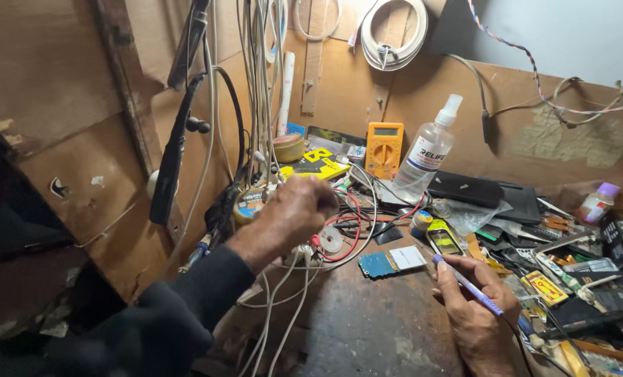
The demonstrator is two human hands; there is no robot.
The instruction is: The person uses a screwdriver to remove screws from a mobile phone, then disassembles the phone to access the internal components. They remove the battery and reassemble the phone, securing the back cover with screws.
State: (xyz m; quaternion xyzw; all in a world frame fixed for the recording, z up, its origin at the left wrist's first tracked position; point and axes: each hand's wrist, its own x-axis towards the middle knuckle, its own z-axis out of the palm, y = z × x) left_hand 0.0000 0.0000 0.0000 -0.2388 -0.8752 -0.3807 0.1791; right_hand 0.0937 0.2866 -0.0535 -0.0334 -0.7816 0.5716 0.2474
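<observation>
My left hand is closed around a bunch of white and red wires near a small round roll of tape at the left of the workbench. My right hand holds a thin blue-handled soldering iron like a pen, its tip pointing up-left toward a blue circuit board that lies flat on the bench. A small phone with a yellow rim lies just right of the board.
An orange multimeter and a clear spray bottle stand at the back wall. Cables hang from above on the left. Small tools, boxes and a small bottle crowd the right side. The wooden bench top lies between my hands.
</observation>
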